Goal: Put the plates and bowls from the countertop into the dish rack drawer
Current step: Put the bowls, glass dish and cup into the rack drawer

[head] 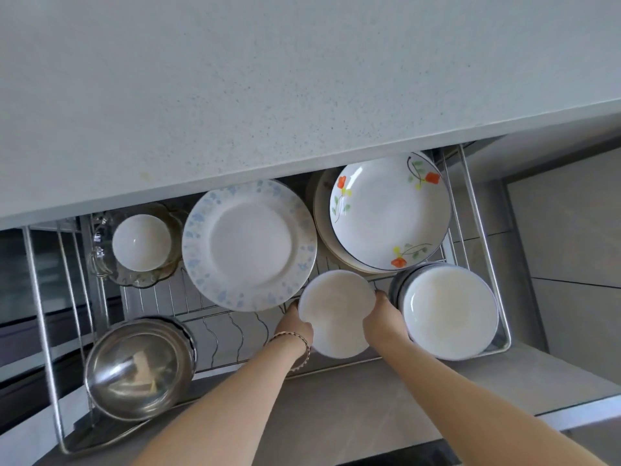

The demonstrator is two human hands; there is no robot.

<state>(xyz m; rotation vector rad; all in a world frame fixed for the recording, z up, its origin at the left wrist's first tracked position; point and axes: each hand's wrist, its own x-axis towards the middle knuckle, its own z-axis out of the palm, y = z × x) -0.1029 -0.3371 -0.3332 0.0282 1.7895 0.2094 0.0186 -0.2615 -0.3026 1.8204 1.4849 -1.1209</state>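
A small white plate hangs over the front middle of the wire dish rack drawer. My left hand grips its left edge and my right hand grips its right edge. To its left lies a large plate with a blue flower rim. Behind it a plate with orange flowers tops a stack. A stack of white bowls stands at the front right, touching my right hand. The speckled countertop above holds no dishes in view.
At the back left a small white bowl sits inside glass dishes. A steel bowl fills the front left corner. Upright wire dividers stand between the steel bowl and my left wrist. Grey floor tiles lie to the right.
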